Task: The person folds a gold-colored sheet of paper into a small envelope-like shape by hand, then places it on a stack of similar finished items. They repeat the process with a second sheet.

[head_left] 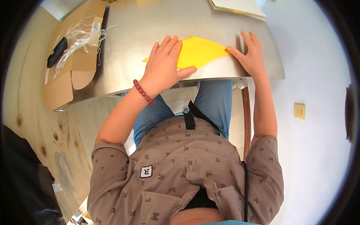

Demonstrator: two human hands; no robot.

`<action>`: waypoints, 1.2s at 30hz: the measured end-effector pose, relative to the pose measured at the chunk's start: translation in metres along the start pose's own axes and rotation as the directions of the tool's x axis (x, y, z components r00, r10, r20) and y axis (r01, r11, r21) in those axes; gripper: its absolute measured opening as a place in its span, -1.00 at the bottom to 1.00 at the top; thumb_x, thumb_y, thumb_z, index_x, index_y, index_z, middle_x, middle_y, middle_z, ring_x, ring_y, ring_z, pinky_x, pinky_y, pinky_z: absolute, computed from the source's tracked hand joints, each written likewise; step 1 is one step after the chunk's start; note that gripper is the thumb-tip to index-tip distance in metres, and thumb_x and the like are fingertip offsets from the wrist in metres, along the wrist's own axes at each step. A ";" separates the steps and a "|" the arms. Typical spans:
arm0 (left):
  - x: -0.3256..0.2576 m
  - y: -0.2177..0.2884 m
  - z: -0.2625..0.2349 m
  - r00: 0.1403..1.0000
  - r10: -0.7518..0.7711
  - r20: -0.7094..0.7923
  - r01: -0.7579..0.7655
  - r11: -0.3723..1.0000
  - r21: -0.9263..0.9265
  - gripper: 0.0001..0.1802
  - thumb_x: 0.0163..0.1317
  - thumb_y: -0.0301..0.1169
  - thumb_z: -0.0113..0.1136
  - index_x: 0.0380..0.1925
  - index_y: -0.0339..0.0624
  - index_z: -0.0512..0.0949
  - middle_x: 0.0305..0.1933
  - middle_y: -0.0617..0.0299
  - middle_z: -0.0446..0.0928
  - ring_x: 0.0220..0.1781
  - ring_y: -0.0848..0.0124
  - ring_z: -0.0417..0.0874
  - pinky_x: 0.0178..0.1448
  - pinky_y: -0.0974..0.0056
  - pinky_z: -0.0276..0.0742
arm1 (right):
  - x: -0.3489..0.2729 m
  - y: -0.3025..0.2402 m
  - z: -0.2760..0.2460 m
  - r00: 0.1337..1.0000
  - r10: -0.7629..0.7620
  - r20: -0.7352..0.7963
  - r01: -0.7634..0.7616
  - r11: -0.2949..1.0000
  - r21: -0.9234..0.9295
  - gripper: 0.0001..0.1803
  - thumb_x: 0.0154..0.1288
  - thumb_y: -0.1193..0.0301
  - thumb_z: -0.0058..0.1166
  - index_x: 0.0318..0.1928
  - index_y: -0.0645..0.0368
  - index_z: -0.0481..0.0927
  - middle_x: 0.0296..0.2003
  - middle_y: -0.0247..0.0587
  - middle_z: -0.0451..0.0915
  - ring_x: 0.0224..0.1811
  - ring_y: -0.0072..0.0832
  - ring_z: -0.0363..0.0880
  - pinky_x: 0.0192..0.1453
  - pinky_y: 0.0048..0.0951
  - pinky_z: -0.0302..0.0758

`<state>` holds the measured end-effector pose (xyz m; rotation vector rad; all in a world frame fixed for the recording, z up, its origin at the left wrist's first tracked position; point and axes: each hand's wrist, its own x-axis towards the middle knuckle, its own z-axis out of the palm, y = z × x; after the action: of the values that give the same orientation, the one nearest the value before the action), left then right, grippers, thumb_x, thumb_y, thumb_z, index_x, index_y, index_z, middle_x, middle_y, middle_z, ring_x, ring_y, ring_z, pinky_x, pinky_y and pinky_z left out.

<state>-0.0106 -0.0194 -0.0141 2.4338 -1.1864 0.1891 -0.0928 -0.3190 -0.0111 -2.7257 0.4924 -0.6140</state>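
A folded sheet of yellow paper [200, 51] lies flat near the front edge of the metal table, pointed at both its left and right ends. Over its left part my left hand [164, 60] rests palm down, fingers stretched out and thumb along the lower edge; it hides some of the sheet. A dark red bead bracelet [141, 91] circles that wrist. At the sheet's right tip my right hand [250, 54] touches the paper with its thumb, while its fingers reach forward, apart from the thumb.
On the table's left side sits a cardboard box [81, 48] with clear plastic strips [83, 36] and a black object [57, 52] on it. A stack of pale sheets [240, 8] lies at the far right. The metal table [150, 18] curves toward a white wall with a socket [299, 111].
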 end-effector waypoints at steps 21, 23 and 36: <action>-0.006 0.001 0.001 0.997 0.061 -0.054 -0.056 0.994 0.098 -0.26 0.35 0.11 0.24 0.41 -0.06 0.44 0.50 0.17 0.40 0.59 0.05 0.27 0.59 -0.34 0.03 | -0.012 -0.103 0.042 0.883 -0.469 0.023 0.456 0.867 0.202 -0.64 0.42 0.41 0.11 0.18 0.18 0.67 -0.05 -0.01 0.56 -0.01 -0.08 0.54 0.11 -0.16 0.57; -0.012 0.001 -0.004 0.998 0.045 -0.037 -0.041 0.993 0.115 -0.29 0.36 0.07 0.23 0.40 -0.04 0.45 0.50 0.19 0.41 0.57 0.08 0.28 0.60 -0.33 0.01 | -0.013 -0.103 0.042 0.881 -0.472 0.031 0.459 0.869 0.188 -0.64 0.43 0.41 0.11 0.19 0.17 0.67 -0.04 -0.01 0.56 0.00 -0.08 0.54 0.12 -0.16 0.57; -0.072 -0.033 -0.046 0.999 0.008 -0.053 0.001 0.987 0.163 -0.46 0.41 -0.05 0.21 0.31 -0.01 0.53 0.41 0.26 0.48 0.46 0.09 0.34 0.57 -0.25 0.06 | -0.013 -0.105 0.039 0.880 -0.474 0.040 0.459 0.869 0.186 -0.62 0.42 0.42 0.11 0.21 0.14 0.66 0.00 0.00 0.56 0.05 -0.07 0.54 0.17 -0.18 0.55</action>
<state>-0.0273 0.0704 -0.0045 2.5496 -1.1938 0.3641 -0.0583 -0.2121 -0.0116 -2.6922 -0.2498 -0.6145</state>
